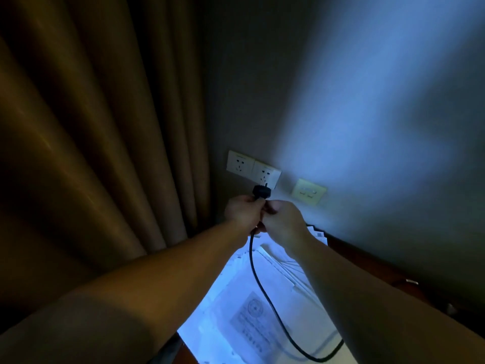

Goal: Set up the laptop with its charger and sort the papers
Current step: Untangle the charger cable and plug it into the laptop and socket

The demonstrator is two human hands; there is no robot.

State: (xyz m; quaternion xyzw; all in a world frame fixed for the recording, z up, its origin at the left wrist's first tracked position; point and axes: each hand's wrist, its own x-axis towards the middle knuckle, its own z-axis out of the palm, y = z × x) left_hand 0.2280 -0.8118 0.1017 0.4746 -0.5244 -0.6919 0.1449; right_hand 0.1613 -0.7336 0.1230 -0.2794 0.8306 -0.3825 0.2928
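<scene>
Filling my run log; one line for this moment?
step: plugging charger | hands: both on plug | outlet: not yet entered | papers: unsorted

Dim room; cold blue light on wall (367,114), glare off papers (236,298); curtain (78,127) shadowed; wide-angle edge stretch.

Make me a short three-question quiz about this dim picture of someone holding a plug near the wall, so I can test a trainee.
1. True or false: the black plug is already fully seated in a wall socket.
2. Multiple choice: which hands hold the plug and its cable? A) left hand only B) right hand only C) both
3. Fill in: the cable trails down over white ____ lying below the arms.

Key
1. False: the plug sits just below the right-hand socket, prongs pointing at it, not yet in.
2. C: both hands' fingers are curled around it.
3. papers
</scene>
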